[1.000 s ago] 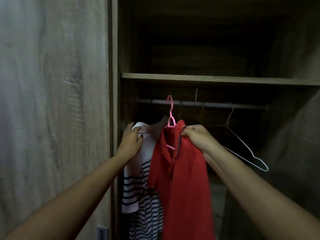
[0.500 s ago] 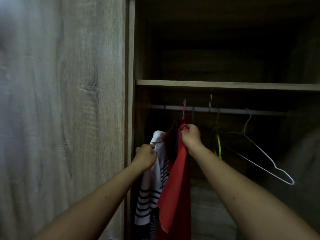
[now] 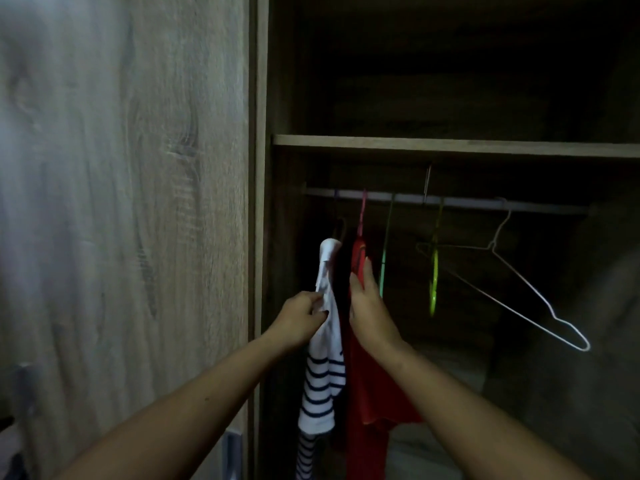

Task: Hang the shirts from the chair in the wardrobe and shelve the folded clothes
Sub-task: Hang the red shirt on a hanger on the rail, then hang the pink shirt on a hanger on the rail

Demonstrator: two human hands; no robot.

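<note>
Wardrobe (image 3: 450, 147) stands open before us, dim inside, with its wood-grain door (image 3: 121, 202) filling our left side. Beneath the shelf (image 3: 485, 149) runs the rail (image 3: 467, 201), and everything hanging is suspended from it. At the rail's left end hangs the striped shirt (image 3: 323, 375), white with dark stripes, edge-on to us. Our left hand (image 3: 298, 320) pinches its white upper fabric, fingers (image 3: 317, 308) closed on the cloth. Just beside it on the right hangs the red shirt (image 3: 370, 393) on a pink hanger (image 3: 362, 216), whose hook sits over the rail. Our right hand (image 3: 372, 313) is raised against the red shirt near its collar, fingers extended and together, palm toward the fabric; we cannot tell whether it grips the cloth or only rests against it. The two shirts hang close together, separated by a narrow dark gap between our hands. To the right hang a green hanger (image 3: 382, 268) and a yellow-green hanger (image 3: 433, 282), both bare and seen edge-on. Further right, well apart from the shirts, a white wire hanger (image 3: 540, 299) hangs bare, turned at an angle toward us.
</note>
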